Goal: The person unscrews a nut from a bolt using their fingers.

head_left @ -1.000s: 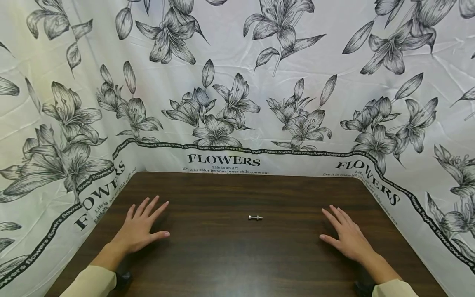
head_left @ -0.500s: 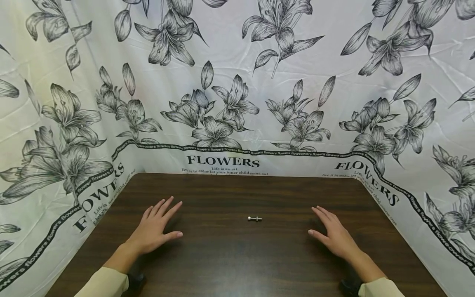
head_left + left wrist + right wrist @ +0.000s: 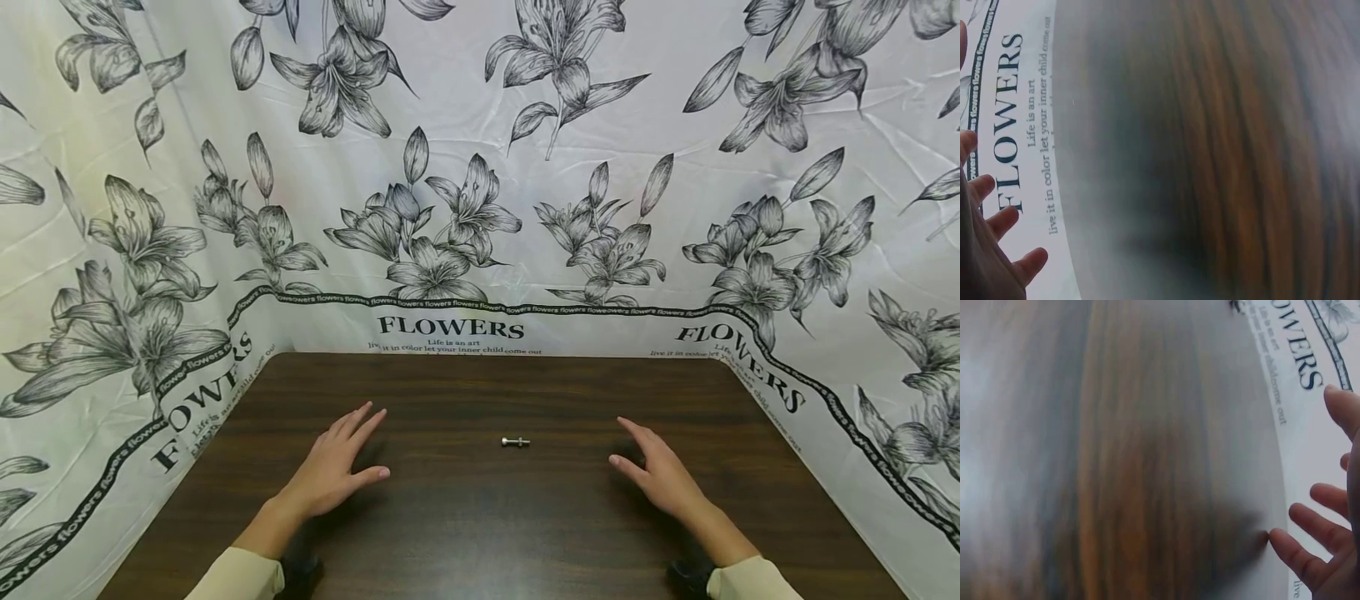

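Note:
A small silver bolt with a nut on its shank (image 3: 515, 442) lies on the dark wooden table (image 3: 480, 533), its head pointing left. To its left is my left hand (image 3: 330, 471), fingers extended and thumb apart, holding nothing. My right hand (image 3: 660, 475) hovers on the other side, also with extended fingers and bare of any object. Neither hand touches the bolt. In the left wrist view the left hand (image 3: 988, 244) shows several spread fingers at the left edge. The right wrist view catches the right hand (image 3: 1329, 544) at its right edge.
A white cloth (image 3: 450, 108) printed with black lilies and the word FLOWERS hangs behind the table and along both sides. Dark wrist-worn devices sit under both wrists near the sleeves (image 3: 236, 577).
Both hands have moved inward over the table, the left one rightward and the right one leftward, closer to the bolt. The bolt has stayed in place.

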